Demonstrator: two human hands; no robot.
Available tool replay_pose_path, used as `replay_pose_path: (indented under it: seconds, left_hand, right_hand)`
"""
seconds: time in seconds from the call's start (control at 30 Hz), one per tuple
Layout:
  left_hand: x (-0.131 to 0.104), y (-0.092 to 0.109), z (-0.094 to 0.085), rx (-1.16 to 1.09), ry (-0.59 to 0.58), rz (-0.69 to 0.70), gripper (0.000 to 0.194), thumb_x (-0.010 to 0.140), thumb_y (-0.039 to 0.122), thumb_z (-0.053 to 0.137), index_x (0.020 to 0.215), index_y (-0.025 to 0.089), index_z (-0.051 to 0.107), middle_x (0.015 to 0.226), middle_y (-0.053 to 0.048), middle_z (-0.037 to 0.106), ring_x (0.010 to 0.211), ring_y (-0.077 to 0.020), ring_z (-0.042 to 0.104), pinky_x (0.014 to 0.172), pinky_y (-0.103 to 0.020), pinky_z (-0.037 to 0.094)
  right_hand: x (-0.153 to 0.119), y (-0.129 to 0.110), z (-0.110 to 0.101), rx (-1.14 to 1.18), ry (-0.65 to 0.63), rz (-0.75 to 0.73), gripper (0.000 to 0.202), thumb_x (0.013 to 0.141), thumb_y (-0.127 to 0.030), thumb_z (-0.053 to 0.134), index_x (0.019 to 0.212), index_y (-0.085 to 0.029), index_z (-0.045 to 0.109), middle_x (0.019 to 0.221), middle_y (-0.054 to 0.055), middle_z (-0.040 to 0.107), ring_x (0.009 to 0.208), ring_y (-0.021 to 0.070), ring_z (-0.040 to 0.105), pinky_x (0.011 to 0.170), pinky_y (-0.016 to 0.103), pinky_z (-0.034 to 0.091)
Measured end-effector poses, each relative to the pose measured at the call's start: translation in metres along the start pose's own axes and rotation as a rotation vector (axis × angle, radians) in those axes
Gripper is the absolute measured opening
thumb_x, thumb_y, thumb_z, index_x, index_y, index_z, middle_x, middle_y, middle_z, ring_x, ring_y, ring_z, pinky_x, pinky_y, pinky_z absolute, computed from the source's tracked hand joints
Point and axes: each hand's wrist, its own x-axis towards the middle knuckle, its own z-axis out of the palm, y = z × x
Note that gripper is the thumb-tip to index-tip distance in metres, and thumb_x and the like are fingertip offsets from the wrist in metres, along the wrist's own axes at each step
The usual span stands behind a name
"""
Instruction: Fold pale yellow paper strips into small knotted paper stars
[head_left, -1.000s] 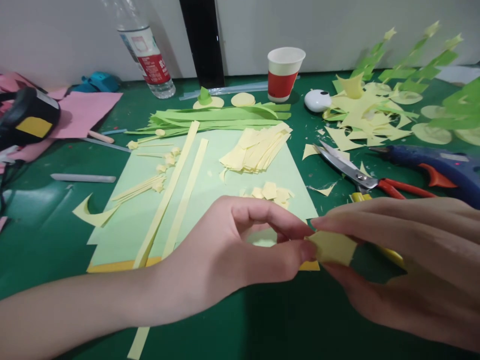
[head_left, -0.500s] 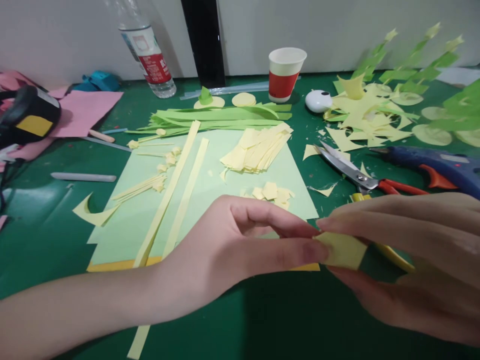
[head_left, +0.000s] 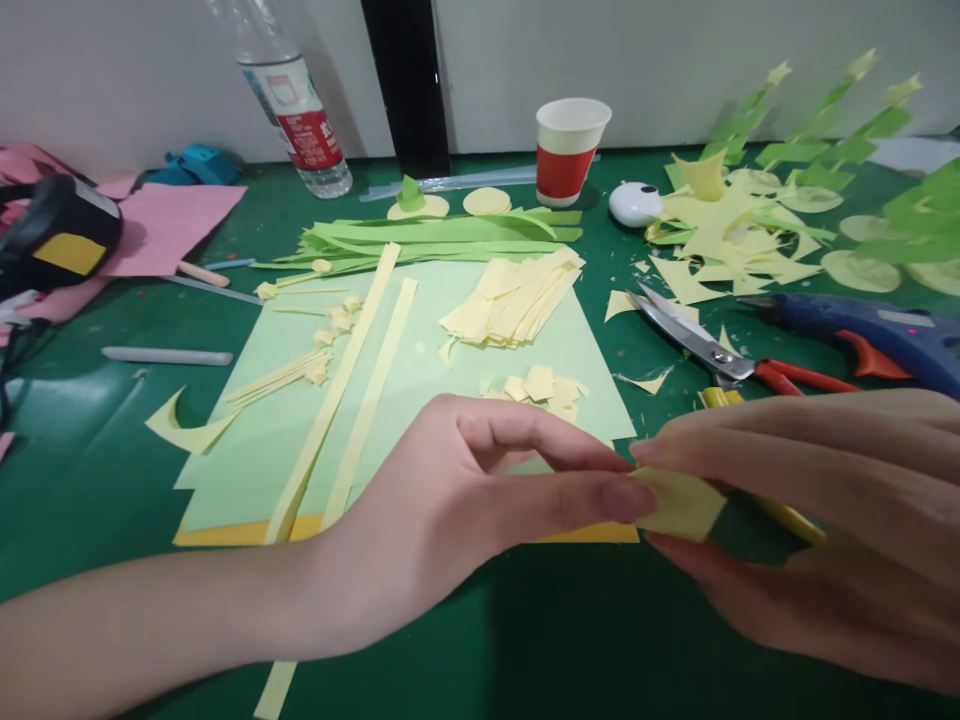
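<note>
Between thumb and forefinger, my left hand pinches a small folded piece of yellow paper. My right hand grips the same piece from the other side, with fingertips at its upper edge and the thumb at its lower edge. Under my left wrist run two long yellow paper strips, lying on light green sheets. Small yellow paper bits sit just beyond my left fingers, and a fanned stack of yellow strips lies behind them. A yellow-handled tool is partly covered by my right hand.
Scissors and a blue glue gun lie at the right, near yellow scraps and standing paper plants. Green strips, a paper cup and a bottle are at the back. Pink paper lies left.
Both hands and the yellow paper piece have shifted very slightly left in the picture. The grip looks the same, and the things on the table stay in place.
</note>
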Motion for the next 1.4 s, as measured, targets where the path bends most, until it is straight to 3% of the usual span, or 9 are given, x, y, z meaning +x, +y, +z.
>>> replay_pose_path:
  seconds: [0.2, 0.33, 0.5, 0.73, 1.03, 1.3, 1.4]
  left_hand:
    - [-0.003, 0.001, 0.000, 0.025, -0.002, 0.038, 0.004, 0.074, 0.024, 0.070, 0.073, 0.023, 0.074, 0.077, 0.007, 0.072, 0.073, -0.0069, 0.064, 0.064, -0.010, 0.051]
    - [-0.003, 0.002, 0.002, 0.027, 0.011, 0.039, 0.006, 0.072, 0.019, 0.071, 0.072, 0.025, 0.074, 0.074, 0.007, 0.070, 0.074, -0.0088, 0.063, 0.065, -0.012, 0.052]
    - [-0.001, 0.001, 0.002, 0.028, 0.019, 0.027, 0.011, 0.071, 0.013, 0.071, 0.069, 0.024, 0.073, 0.072, 0.008, 0.071, 0.073, -0.0085, 0.064, 0.066, -0.013, 0.052]
    - [-0.002, -0.002, -0.001, 0.050, 0.017, 0.039, 0.007, 0.072, 0.019, 0.072, 0.071, 0.026, 0.073, 0.074, 0.008, 0.072, 0.074, -0.0084, 0.064, 0.069, -0.014, 0.052]
    - [-0.004, -0.003, 0.000, 0.058, 0.047, 0.039, 0.005, 0.073, 0.021, 0.071, 0.072, 0.025, 0.073, 0.077, 0.006, 0.070, 0.075, -0.0094, 0.063, 0.067, -0.015, 0.053]
    - [-0.003, -0.006, 0.002, 0.066, 0.065, 0.073, 0.006, 0.073, 0.021, 0.071, 0.071, 0.026, 0.072, 0.075, 0.008, 0.069, 0.074, -0.0071, 0.061, 0.066, -0.012, 0.052]
    - [-0.003, -0.006, 0.002, 0.045, 0.063, 0.070, 0.008, 0.073, 0.018, 0.071, 0.071, 0.025, 0.072, 0.075, 0.008, 0.069, 0.074, -0.0067, 0.061, 0.068, -0.012, 0.053]
  right_hand:
    - [-0.015, 0.001, -0.001, -0.009, 0.003, 0.065, 0.006, 0.083, -0.028, 0.057, 0.082, -0.030, 0.063, 0.064, -0.004, 0.068, 0.050, 0.0105, 0.063, 0.045, 0.021, 0.049]
    - [-0.023, 0.002, -0.003, 0.009, -0.018, 0.147, 0.009, 0.084, -0.032, 0.055, 0.088, -0.030, 0.062, 0.067, -0.004, 0.071, 0.053, 0.0118, 0.065, 0.051, 0.022, 0.053]
    - [-0.008, -0.001, -0.001, -0.046, 0.028, 0.049, 0.013, 0.084, -0.025, 0.056, 0.075, -0.031, 0.062, 0.058, -0.005, 0.067, 0.046, 0.0085, 0.061, 0.040, 0.019, 0.047]
    - [-0.005, 0.000, -0.001, -0.071, 0.027, -0.049, 0.011, 0.081, -0.025, 0.060, 0.071, -0.031, 0.062, 0.060, -0.004, 0.065, 0.048, 0.0104, 0.060, 0.044, 0.023, 0.046]
    - [-0.014, 0.006, -0.004, -0.002, 0.017, -0.054, 0.008, 0.075, -0.022, 0.064, 0.072, -0.029, 0.063, 0.076, -0.004, 0.070, 0.060, 0.0101, 0.064, 0.057, 0.017, 0.054]
    - [-0.020, 0.005, -0.001, 0.017, 0.032, 0.018, 0.006, 0.077, -0.022, 0.063, 0.077, -0.028, 0.063, 0.067, -0.003, 0.069, 0.054, 0.0104, 0.063, 0.052, 0.017, 0.053]
    - [-0.027, 0.003, 0.000, -0.032, -0.005, 0.053, 0.012, 0.072, -0.019, 0.069, 0.080, -0.027, 0.064, 0.067, -0.002, 0.069, 0.054, 0.0108, 0.063, 0.054, 0.017, 0.054]
